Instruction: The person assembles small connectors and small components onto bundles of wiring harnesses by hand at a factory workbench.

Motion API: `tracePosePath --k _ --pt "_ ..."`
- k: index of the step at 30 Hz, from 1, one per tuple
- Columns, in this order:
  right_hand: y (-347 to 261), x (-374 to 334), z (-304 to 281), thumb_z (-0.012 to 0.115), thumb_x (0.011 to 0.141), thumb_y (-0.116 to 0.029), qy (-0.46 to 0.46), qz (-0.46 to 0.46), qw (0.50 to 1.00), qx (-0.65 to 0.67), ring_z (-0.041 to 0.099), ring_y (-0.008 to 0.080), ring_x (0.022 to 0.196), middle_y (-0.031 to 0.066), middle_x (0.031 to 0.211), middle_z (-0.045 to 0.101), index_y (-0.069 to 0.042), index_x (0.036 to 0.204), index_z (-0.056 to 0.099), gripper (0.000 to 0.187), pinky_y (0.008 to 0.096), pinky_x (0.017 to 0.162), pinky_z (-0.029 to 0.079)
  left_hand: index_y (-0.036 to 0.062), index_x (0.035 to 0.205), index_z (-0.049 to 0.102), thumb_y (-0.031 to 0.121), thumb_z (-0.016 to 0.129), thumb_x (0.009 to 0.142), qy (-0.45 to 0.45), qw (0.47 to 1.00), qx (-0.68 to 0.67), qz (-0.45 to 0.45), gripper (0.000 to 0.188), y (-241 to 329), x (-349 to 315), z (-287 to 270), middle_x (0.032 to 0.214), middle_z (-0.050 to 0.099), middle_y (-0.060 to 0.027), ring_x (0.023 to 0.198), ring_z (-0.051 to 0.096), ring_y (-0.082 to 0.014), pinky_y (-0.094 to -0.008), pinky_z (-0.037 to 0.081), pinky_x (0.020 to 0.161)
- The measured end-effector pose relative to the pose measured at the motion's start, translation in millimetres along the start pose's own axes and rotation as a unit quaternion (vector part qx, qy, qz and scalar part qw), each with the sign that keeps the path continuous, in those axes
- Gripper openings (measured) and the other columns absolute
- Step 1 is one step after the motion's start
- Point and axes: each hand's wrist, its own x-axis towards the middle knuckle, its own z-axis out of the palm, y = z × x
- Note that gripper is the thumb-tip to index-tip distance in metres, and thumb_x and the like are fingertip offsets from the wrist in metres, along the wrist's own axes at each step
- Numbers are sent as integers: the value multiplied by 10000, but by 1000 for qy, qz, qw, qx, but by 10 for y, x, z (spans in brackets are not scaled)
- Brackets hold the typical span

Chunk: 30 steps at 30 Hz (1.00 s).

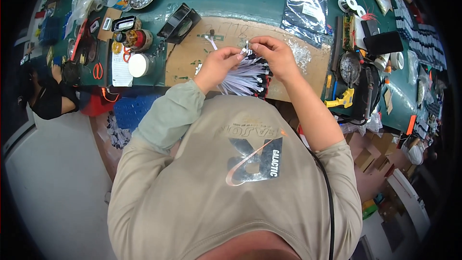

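Above the front part of a brown cardboard sheet [226, 27], my two hands meet at a small white connector [244, 50]. My left hand [219, 69] pinches it from the left between thumb and fingers. My right hand [276, 58] closes on its upper right side; the fingers hide most of the piece. Below and between the hands lies a thick bundle of white cables [240, 81] with dark ends along its right edge. A single white cable with a dark plug [211, 40] rests beyond my left hand. Small clear plastic pieces [299, 54] are scattered right of my right hand.
A black boxy fan [179, 23] stands at the sheet's far left corner. Leftward are a white-lidded jar [139, 65], a dark bottle [134, 40] and orange scissors [98, 71]. A silver bag [305, 12] lies beyond. A yellow glue gun [340, 100] sits right. Another person [48, 94] is far left.
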Motion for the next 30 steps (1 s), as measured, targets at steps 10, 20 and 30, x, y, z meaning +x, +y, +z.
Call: tracePosePath --k 10,20,30 --pt "32 -77 -9 626 892 -93 -20 37 999 -6 606 107 827 44 926 664 10 1072 662 211 239 775 488 4 982 657 168 608 925 4 1000 4 15 180 47 -39 46 741 546 43 684 467 -49 -212 392 626" --pt "13 -108 -24 622 897 -96 -37 31 999 -20 593 103 847 44 928 656 13 1075 657 211 243 777 479 7 970 664 166 611 924 -6 1000 2 21 173 52 -30 48 727 541 53 676 457 -41 -203 382 616" --pt "33 -79 -44 605 913 -189 -41 10 995 -93 609 105 774 41 847 672 -17 1040 665 222 253 713 485 13 989 671 172 616 923 -8 999 20 25 181 65 -23 44 749 561 48 689 464 -41 -206 391 629"
